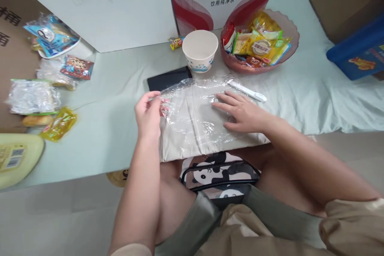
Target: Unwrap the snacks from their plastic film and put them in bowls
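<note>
A clear plastic bag [207,124] lies spread over a beige cloth [177,148] near the table's front edge. My left hand [148,114] pinches the bag's left edge, beside a small patch of red print. Across its right part rests my right hand [243,112], open, with fingers stretched out flat. Just beyond those fingers is a slim white cutter [247,90], partly overlapped by the film at its far end. A dark phone [169,80] lies behind the bag, close to my left hand. The film's far edge reaches toward a white paper cup [200,50].
A pink glass bowl [258,64] holds several wrapped snacks. White boxes [126,4] stand along the back. More snack packets [33,96] lie at the left, near a pale yellow bottle [19,160]. A blue container [358,54] is at the right.
</note>
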Available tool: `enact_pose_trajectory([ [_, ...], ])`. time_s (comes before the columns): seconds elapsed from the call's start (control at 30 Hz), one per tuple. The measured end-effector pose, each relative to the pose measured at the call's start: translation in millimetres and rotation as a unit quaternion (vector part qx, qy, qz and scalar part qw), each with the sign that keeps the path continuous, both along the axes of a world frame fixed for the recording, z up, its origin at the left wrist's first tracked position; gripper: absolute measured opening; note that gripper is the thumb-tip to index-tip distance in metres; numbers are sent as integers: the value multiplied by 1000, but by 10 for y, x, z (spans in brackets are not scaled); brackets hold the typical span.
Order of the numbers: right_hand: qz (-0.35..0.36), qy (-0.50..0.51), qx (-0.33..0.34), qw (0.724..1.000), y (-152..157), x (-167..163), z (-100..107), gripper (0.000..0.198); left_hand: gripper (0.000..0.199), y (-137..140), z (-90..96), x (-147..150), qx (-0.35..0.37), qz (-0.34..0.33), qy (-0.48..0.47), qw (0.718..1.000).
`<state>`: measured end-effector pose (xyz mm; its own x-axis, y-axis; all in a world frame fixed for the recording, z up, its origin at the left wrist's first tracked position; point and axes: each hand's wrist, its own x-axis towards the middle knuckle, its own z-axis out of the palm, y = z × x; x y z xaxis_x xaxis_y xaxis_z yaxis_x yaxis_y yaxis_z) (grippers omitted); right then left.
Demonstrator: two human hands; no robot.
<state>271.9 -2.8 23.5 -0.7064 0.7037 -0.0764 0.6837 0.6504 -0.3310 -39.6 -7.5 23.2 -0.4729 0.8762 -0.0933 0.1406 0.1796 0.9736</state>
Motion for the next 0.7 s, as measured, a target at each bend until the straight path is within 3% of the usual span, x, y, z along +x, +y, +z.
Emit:
enact_pose_trajectory([
  [0.07,-4,-11,3,1000,-18,-26,13,73,13,-8,32,-13,66,100,33,992],
  [0.13,-8,-26,4,1000,-44,-59,16,71,8,-85,63,41,159,115,139,971],
  [0.17,-11,-35,4,999,-62,-78,16,71,5,-143,74,90,194,76,201,957],
  [0.23,-21,-49,5,999,-110,-114,20,71,5,-261,77,206,230,-70,299,923],
  [0.33,-30,-46,15,998,-183,-152,56,70,23,-361,42,319,160,-281,379,867],
  [0.4,-17,-12,32,999,-201,-157,101,63,41,-362,9,305,73,-350,397,846],
  [0.47,0,54,61,997,-179,-147,146,48,52,-342,-10,233,11,-378,394,837],
  [0.57,-2,139,97,986,-103,-117,169,35,60,-326,12,110,-25,-401,372,837],
  [0.7,-53,65,105,991,-37,-48,127,38,56,-351,101,26,-63,-396,357,844],
])
